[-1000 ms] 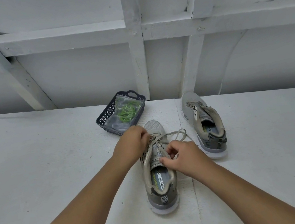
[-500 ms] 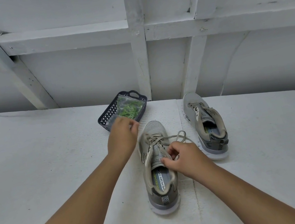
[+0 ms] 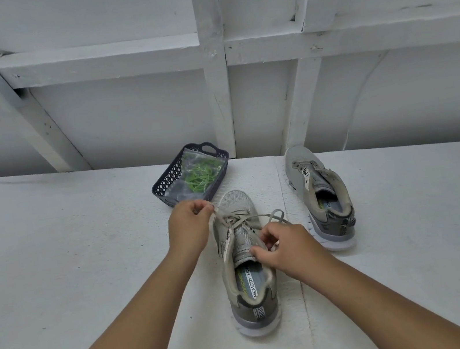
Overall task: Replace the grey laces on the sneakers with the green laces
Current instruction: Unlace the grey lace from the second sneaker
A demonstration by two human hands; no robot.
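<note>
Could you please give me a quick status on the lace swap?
Left hand pinching grey lace on near sneaker. Right hand gripping its tongue side. Green laces bagged in basket. Nothing obstructing.

Near sneaker insole: "MEMORY FOAM". Far sneaker insole: "FO" only.

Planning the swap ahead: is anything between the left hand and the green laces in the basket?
Nothing loose lies between. The left hand pinches the grey lace just in front of the basket. The green laces sit inside a clear bag, so that bag has to be opened first.
</note>
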